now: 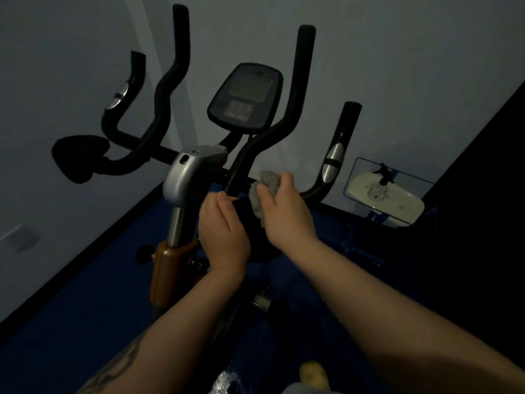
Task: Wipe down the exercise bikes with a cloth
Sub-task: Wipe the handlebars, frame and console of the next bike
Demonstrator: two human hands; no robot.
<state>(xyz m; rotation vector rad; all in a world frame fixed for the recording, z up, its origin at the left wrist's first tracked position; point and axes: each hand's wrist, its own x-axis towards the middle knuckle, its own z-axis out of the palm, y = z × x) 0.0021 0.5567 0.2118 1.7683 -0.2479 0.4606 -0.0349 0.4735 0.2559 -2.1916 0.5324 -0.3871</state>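
An exercise bike stands in front of me in dim light, with black curved handlebars (295,89), a grey console (245,96) and a silver stem housing (184,174). My right hand (287,211) is closed on a grey cloth (265,189) and presses it against a black pad (247,220) on the right side of the handlebar. My left hand (223,234) grips the left side of that same black pad. A second black pad (79,157) sits at the far left of the bar.
An orange-brown frame cover (170,268) sits below the stem. A white tray with a spray bottle (382,177) stands at the right by the wall. The floor (85,322) is dark blue. A pale wall (71,81) lies close behind the bike.
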